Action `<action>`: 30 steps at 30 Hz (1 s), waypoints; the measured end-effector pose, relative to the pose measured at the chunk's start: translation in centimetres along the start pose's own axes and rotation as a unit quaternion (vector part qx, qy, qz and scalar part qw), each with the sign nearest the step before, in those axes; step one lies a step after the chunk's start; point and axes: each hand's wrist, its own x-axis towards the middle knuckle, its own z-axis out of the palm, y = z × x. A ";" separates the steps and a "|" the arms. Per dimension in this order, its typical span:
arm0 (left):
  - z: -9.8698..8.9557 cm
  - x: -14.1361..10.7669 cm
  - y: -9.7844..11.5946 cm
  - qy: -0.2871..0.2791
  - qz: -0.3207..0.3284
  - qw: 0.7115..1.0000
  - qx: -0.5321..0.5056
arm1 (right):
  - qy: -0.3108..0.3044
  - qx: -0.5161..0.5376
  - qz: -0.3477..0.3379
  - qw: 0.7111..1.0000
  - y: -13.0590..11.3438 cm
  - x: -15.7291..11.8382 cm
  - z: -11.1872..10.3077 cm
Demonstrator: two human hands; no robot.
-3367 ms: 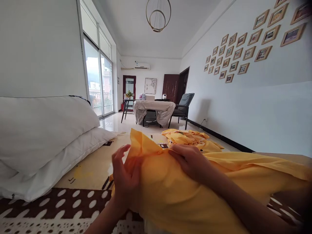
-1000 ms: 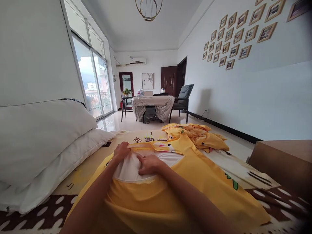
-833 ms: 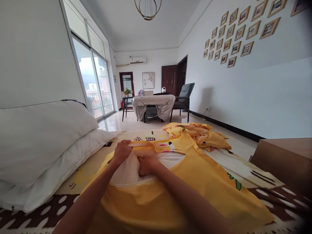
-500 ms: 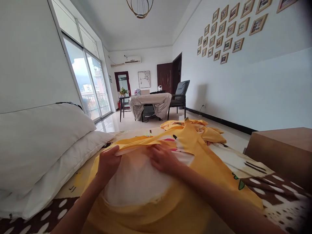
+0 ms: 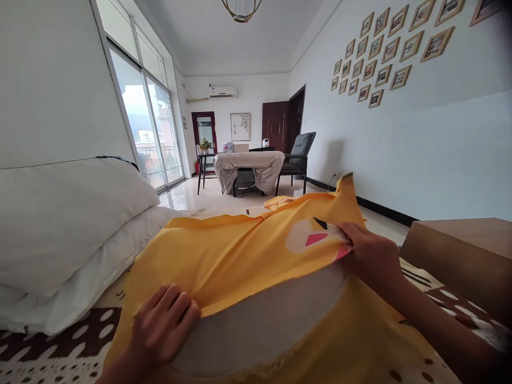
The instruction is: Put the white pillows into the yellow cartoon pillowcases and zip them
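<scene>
A yellow pillowcase (image 5: 216,256) with a pink, white and black cartoon print lies spread across the bed before me. Its mouth gapes towards me, and the pale inside shows below the raised upper edge. My left hand (image 5: 166,320) is closed on the left part of that edge, knuckles up, with the fingertips hidden. At the right end my right hand (image 5: 370,253) pinches the edge beside the pink patch and holds it up. Two plain white pillows (image 5: 68,218) are stacked on the left, apart from my hands.
Under the pillowcase is a brown and cream patterned bedsheet (image 5: 52,346). More yellow cloth (image 5: 278,201) lies behind it. A cardboard box (image 5: 460,250) stands at the right. Beyond the bed are a covered table (image 5: 250,160) and a black chair (image 5: 298,157).
My hands have moved apart: the left down towards me, the right out to the right. The pillowcase's mouth is stretched wider, and its upper layer is drawn nearer. The view has shifted slightly.
</scene>
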 end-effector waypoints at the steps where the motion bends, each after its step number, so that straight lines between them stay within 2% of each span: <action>1: -0.1 -0.6 -0.6 -0.014 -0.028 0.999 0.029 | 0.031 0.027 0.033 0.999 0.5 -0.7 -0.3; 3: 0.3 -2.1 -1.9 -0.042 -0.129 0.989 0.061 | 0.106 0.065 0.105 0.987 0.9 -2.6 -0.9; 4: 0.8 -2.8 -2.5 -0.055 -0.183 0.980 0.054 | 0.125 0.082 0.139 0.979 0.8 -3.6 -1.0; 6: 2.1 -3.8 -3.5 -0.077 -0.270 0.960 -0.001 | 0.088 0.130 0.206 0.966 0.4 -5.1 -0.4; 8: 3.7 -3.6 -3.8 -0.069 -0.343 0.934 -0.069 | 0.005 0.196 0.263 0.945 -0.2 -5.2 0.9; 10: 5.0 -1.6 -3.7 -0.026 -0.422 0.899 -0.118 | -0.016 0.266 0.313 0.912 -0.9 -3.3 2.3; 11: 5.4 -0.1 -3.7 0.010 -0.459 0.878 -0.137 | 0.012 0.297 0.337 0.893 -1.2 -1.8 2.9; 14: 5.4 5.2 -4.5 0.168 -0.516 0.827 -0.149 | 0.183 0.347 0.360 0.846 -2.1 3.1 3.1; 16: 4.6 7.6 -5.8 0.279 -0.486 0.822 -0.099 | 0.275 0.333 0.342 0.835 -2.1 5.2 2.5; 17: 4.2 8.0 -6.6 0.310 -0.454 0.833 -0.060 | 0.288 0.321 0.328 0.840 -2.0 5.6 2.1; 19: 4.1 7.0 -7.8 0.312 -0.361 0.879 0.014 | 0.246 0.307 0.301 0.869 -1.4 5.0 1.9; 21: 4.8 4.0 -8.1 0.232 -0.249 0.939 0.049 | 0.150 0.312 0.278 0.896 -0.6 2.7 2.6; 23: 6.0 0.1 -7.2 0.110 -0.144 0.982 0.046 | 0.052 0.315 0.263 0.910 -0.1 -0.7 3.9; 25: 6.9 -3.4 -5.7 0.011 -0.096 0.994 0.042 | -0.022 0.296 0.254 0.921 0.1 -4.1 5.5; 27: 6.8 -5.4 -4.3 -0.023 -0.077 0.995 0.050 | -0.073 0.272 0.235 0.930 0.4 -6.7 6.8; 30: 4.6 -5.8 -3.5 -0.058 -0.022 0.996 0.057 | -0.133 0.279 0.174 0.935 1.5 -8.3 6.8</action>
